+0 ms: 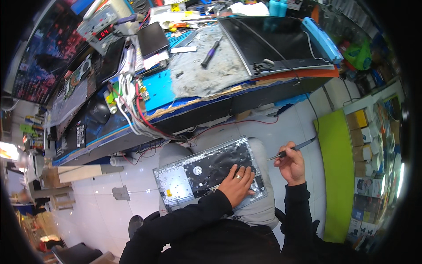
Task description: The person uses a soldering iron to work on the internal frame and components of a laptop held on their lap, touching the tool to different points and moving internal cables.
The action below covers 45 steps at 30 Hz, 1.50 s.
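A laptop panel (178, 181) lies askew across the person's lap (262, 154), its inner face up. The left hand (237, 185) rests on the panel's right half, fingers extended and laid flat, gripping nothing. Just right of the panel, the right hand (292, 166) has its fingers closed around a pen-shaped corded tool (302, 144), the tip pointing toward the panel but apart from it. The step seems to be work on the panel with this tool; the next move likely calls for a steady left hand and a carefully aimed tip. Well right of the panel, beyond a green board (337, 176), stand cartons (361, 152), their contents hidden; a green bag (363, 56) lies farther up, its contents unclear.
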### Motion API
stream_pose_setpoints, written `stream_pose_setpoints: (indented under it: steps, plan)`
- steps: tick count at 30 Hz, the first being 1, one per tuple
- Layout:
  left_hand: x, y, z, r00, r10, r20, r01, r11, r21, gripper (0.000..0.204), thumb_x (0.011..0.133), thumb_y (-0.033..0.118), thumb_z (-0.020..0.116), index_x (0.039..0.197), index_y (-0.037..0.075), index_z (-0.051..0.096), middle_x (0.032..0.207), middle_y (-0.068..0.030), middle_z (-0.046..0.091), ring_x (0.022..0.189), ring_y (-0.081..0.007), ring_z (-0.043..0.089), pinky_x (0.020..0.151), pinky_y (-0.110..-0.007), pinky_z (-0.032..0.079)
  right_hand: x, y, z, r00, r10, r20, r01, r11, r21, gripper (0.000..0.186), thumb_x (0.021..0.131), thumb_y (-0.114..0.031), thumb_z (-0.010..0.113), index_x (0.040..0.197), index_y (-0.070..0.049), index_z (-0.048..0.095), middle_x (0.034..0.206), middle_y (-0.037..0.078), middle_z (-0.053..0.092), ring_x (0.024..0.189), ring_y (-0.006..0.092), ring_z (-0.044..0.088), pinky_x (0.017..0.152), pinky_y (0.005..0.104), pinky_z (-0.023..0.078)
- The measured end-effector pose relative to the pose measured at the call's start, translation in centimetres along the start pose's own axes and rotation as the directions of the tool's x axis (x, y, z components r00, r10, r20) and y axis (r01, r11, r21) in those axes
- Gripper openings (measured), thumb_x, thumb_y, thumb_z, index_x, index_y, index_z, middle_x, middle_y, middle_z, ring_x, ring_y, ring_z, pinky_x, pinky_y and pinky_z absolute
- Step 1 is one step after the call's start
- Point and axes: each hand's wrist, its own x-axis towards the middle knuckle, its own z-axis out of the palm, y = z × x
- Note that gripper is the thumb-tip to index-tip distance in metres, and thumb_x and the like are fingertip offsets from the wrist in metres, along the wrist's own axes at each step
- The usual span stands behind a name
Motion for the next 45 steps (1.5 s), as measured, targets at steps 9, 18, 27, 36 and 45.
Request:
stream_pose_setpoints:
  steps: [9,18,27,36,45]
  plan:
    - [-0.5,0.0,0.4,1.000,0.008,-0.006,-0.008,1.000,0.026,0.068,0.101,0.052,0.052,0.145,-0.001,0.054,0.148,-0.0200,0.054,0.138,-0.0346,0.050,0.121,-0.055,0.030,0.1,0.1,-0.3,1.000,0.013,0.028,-0.013,1.000,-0.008,0.018,0.101,-0.017,0.062,0.090,-0.012,0.049,0.082,0.004,0.058,0.072,0.0192,0.062,0.066,0.0341,0.055]
    - [-0.8,0.1,0.9,1.000,-0.003,0.005,0.003,0.998,0.056,0.083,0.095,0.064,0.051,0.146,-0.001,0.053,0.149,-0.0210,0.053,0.139,-0.0359,0.049,0.122,-0.057,0.027,0.2,0.5,-0.6,1.000,0.002,0.008,-0.001,1.000,-0.014,0.017,0.102,-0.018,0.062,0.091,-0.013,0.050,0.085,0.003,0.060,0.074,0.0173,0.062,0.067,0.0312,0.052]
    - [-0.2,-0.1,0.4,1.000,0.006,0.020,-0.006,1.000,0.015,0.086,0.090,0.066,0.058,0.144,-0.001,0.056,0.148,-0.0214,0.054,0.138,-0.0365,0.051,0.122,-0.056,0.028,-0.3,0.3,-0.9,0.999,0.000,-0.047,0.001,0.999,0.032,0.011,0.100,-0.016,0.064,0.098,-0.014,0.053,0.093,0.003,0.065,0.078,0.0193,0.063,0.069,0.0355,0.052]
    - [0.3,0.3,-0.1,0.999,-0.021,0.032,0.022,0.999,-0.040,0.085,0.088,0.066,0.062,0.143,0.003,0.055,0.146,-0.0214,0.054,0.138,-0.0363,0.049,0.121,-0.057,0.028,0.2,-0.2,-0.5,1.000,0.006,-0.017,-0.006,1.000,0.018,0.012,0.101,-0.014,0.062,0.093,-0.008,0.057,0.084,0.007,0.064,0.077,0.0222,0.066,0.073,0.0395,0.056]
    - [0.0,0.3,-0.6,0.998,-0.053,0.016,0.054,0.997,-0.046,0.081,0.087,0.063,0.066,0.143,0.007,0.056,0.134,-0.0196,0.056,0.135,-0.0359,0.048,0.121,-0.060,0.027,0.3,0.1,-0.4,1.000,0.014,-0.001,-0.014,1.000,0.005,0.016,0.101,-0.017,0.065,0.089,-0.009,0.058,0.079,0.007,0.065,0.073,0.0246,0.072,0.069,0.0376,0.057]
